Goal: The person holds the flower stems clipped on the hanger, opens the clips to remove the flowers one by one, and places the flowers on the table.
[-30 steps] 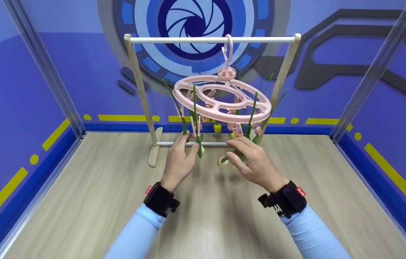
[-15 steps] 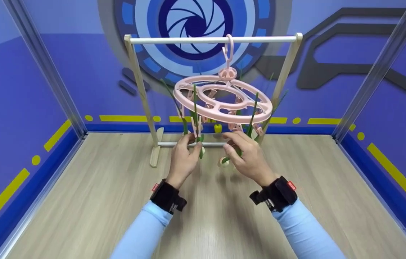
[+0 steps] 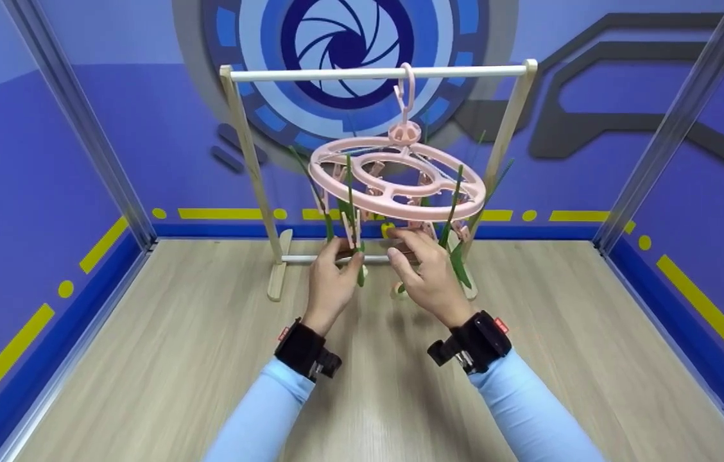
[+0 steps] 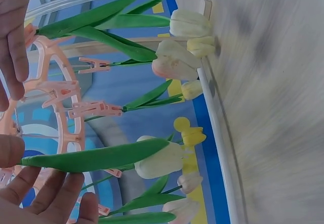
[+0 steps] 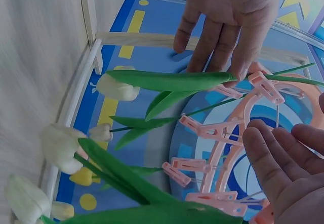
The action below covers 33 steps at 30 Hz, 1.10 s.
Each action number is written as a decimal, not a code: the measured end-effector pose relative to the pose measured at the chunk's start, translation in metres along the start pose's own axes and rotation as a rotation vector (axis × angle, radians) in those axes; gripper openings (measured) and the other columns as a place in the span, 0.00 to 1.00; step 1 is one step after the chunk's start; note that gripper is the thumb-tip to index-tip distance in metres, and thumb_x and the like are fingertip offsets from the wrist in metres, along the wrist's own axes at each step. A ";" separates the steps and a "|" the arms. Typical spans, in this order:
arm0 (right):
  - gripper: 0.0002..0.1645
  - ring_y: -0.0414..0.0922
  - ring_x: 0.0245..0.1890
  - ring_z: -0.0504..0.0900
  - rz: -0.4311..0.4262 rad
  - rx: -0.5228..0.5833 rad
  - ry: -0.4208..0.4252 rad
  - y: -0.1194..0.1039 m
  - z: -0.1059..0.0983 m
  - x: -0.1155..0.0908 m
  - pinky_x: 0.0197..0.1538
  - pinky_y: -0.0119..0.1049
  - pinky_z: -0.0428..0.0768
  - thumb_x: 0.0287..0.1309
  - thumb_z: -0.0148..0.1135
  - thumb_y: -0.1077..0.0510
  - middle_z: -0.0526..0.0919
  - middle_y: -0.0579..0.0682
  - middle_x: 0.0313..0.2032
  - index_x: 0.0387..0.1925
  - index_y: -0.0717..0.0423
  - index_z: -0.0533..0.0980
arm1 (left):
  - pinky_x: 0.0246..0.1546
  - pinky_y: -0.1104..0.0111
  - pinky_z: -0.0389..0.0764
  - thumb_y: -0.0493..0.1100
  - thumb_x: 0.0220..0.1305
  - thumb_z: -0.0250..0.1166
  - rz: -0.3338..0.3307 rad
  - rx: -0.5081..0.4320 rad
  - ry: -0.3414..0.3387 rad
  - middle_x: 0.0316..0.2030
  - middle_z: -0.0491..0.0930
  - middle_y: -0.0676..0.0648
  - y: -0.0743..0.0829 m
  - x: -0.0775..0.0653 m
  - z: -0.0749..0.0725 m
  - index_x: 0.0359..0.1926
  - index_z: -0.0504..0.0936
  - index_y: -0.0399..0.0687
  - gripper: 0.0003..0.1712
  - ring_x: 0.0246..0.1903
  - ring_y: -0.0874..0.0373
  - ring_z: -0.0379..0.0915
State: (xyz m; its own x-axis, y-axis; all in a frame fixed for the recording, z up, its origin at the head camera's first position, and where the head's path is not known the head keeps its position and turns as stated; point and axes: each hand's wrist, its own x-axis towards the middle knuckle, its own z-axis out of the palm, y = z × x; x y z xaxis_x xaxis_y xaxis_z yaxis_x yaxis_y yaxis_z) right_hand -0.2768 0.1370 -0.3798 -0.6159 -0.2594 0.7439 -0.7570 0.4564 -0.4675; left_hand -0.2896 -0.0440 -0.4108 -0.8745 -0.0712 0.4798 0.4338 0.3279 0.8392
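My left hand (image 3: 331, 282) pinches a white tulip (image 4: 121, 155), bloom down, just below a pink clip (image 5: 267, 87); my right hand (image 3: 426, 276) sits nearby, fingers loose, grasping nothing; the pink hanger (image 3: 400, 209) hangs above from the white rod (image 3: 310, 74); I judge this stem-and-clip adjustment, next calling for pressure on the clip.

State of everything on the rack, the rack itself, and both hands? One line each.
Rack: upright
Hanger: hooked on the rack, ring tilted
Clips: several clamped on tulips
Tulips: hanging heads down
Left hand: pinching a white tulip
Right hand: fingers relaxed, nothing visibly held
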 end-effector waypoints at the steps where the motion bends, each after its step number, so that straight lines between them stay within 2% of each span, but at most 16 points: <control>1: 0.18 0.51 0.47 0.86 0.007 0.006 -0.002 -0.001 0.001 0.001 0.49 0.46 0.85 0.72 0.60 0.63 0.84 0.60 0.52 0.58 0.67 0.79 | 0.55 0.51 0.81 0.35 0.70 0.66 0.005 0.001 0.005 0.47 0.83 0.38 0.001 0.000 0.000 0.48 0.82 0.37 0.09 0.51 0.43 0.82; 7: 0.17 0.51 0.44 0.88 0.036 0.067 -0.004 -0.003 0.002 0.007 0.46 0.43 0.87 0.73 0.58 0.64 0.83 0.63 0.51 0.58 0.69 0.78 | 0.53 0.52 0.83 0.36 0.70 0.66 0.012 -0.023 0.000 0.46 0.83 0.39 0.005 -0.004 0.000 0.46 0.82 0.38 0.07 0.49 0.45 0.83; 13: 0.16 0.51 0.43 0.87 0.046 0.113 0.005 -0.004 0.003 0.015 0.46 0.41 0.85 0.73 0.57 0.66 0.85 0.61 0.50 0.58 0.68 0.78 | 0.48 0.56 0.82 0.36 0.72 0.65 0.004 -0.010 -0.014 0.44 0.84 0.41 0.012 -0.006 -0.001 0.45 0.82 0.40 0.05 0.45 0.49 0.83; 22: 0.16 0.54 0.46 0.87 0.180 0.202 -0.021 -0.006 0.004 0.029 0.49 0.37 0.82 0.73 0.59 0.65 0.86 0.63 0.50 0.57 0.68 0.80 | 0.44 0.62 0.79 0.37 0.75 0.62 0.008 -0.043 -0.048 0.42 0.84 0.42 0.016 -0.011 -0.004 0.46 0.81 0.40 0.05 0.41 0.53 0.80; 27: 0.17 0.54 0.49 0.86 0.199 0.234 -0.067 -0.006 0.004 0.039 0.51 0.38 0.82 0.73 0.57 0.65 0.86 0.62 0.52 0.58 0.69 0.79 | 0.40 0.65 0.77 0.37 0.75 0.62 0.007 -0.058 -0.054 0.41 0.83 0.43 0.020 -0.012 -0.007 0.47 0.81 0.39 0.06 0.39 0.55 0.77; 33: 0.20 0.53 0.55 0.82 0.207 0.290 -0.193 -0.006 0.002 0.050 0.56 0.42 0.80 0.76 0.53 0.65 0.82 0.62 0.58 0.64 0.68 0.76 | 0.38 0.67 0.76 0.35 0.75 0.60 0.003 -0.069 -0.062 0.40 0.82 0.42 0.022 -0.012 -0.012 0.48 0.81 0.38 0.06 0.38 0.55 0.77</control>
State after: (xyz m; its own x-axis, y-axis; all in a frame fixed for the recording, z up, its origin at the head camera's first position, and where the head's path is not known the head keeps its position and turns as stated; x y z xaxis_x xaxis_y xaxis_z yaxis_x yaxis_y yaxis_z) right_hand -0.3031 0.1197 -0.3402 -0.7702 -0.3549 0.5299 -0.6263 0.2638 -0.7336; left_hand -0.2669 -0.0471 -0.3953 -0.8840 -0.0113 0.4674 0.4485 0.2618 0.8546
